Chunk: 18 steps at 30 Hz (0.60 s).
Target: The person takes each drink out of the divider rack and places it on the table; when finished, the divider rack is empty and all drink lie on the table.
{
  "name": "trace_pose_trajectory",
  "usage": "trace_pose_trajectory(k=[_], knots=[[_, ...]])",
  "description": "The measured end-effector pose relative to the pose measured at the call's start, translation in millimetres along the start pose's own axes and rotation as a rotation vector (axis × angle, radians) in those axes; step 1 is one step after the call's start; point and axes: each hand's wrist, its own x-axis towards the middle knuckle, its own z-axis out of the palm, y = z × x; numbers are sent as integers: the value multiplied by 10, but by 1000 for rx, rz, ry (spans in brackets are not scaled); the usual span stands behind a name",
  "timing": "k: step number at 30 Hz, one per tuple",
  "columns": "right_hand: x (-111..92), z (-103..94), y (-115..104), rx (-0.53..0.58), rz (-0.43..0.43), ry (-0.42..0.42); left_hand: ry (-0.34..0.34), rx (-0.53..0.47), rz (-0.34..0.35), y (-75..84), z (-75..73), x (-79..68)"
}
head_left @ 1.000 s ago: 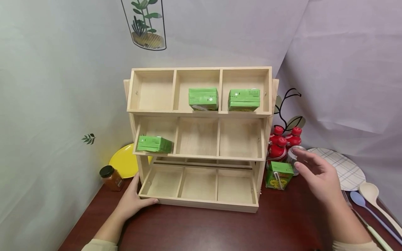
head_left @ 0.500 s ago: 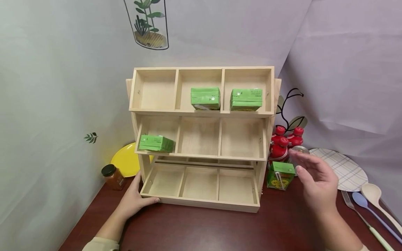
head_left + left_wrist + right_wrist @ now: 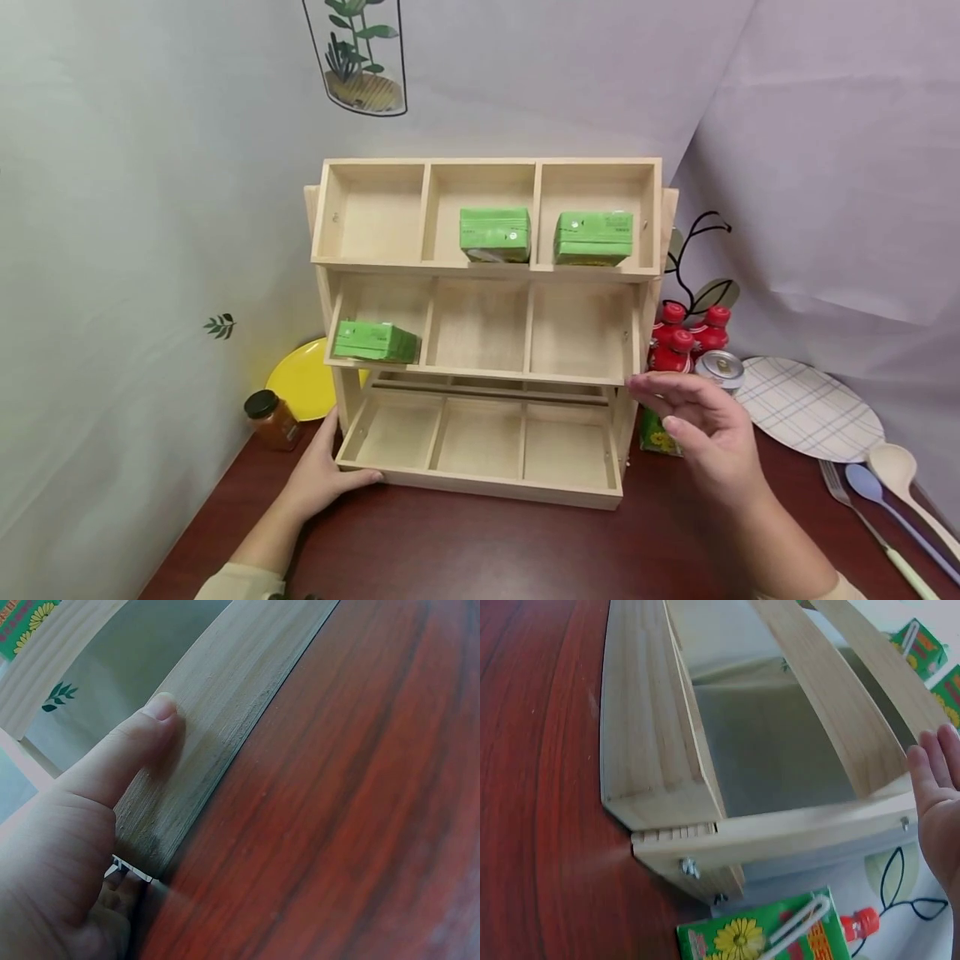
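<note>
In the head view, the rack (image 3: 478, 325) is stood across the centre of the frame, between the two hands. Its lower left corner is gripped by the left hand (image 3: 322, 477), the thumb laid on the front board (image 3: 217, 720). The right hand (image 3: 708, 437) is held with its fingers loosely extended and nothing grasped, at the lower right of the frame, by the rack's right side; whether the wood is touched cannot be told. A carton (image 3: 657, 433) is partly hidden behind that hand; in the right wrist view it is seen at the bottom centre, beside the rack. Three other cartons (image 3: 495, 233) are held in the rack: two in the top tier, centre and right, one at middle left. Bottles (image 3: 672, 350) and a can (image 3: 722, 367) are seen beyond the right hand.
</note>
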Motion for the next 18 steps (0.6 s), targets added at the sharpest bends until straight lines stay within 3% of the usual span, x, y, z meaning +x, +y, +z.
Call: trace_pose_trajectory(k=[10, 18], knots=[[149, 132, 225, -82, 22, -50, 11, 8, -6, -23, -16, -13], [261, 218, 358, -89, 19, -79, 13, -16, 26, -19, 3, -10]])
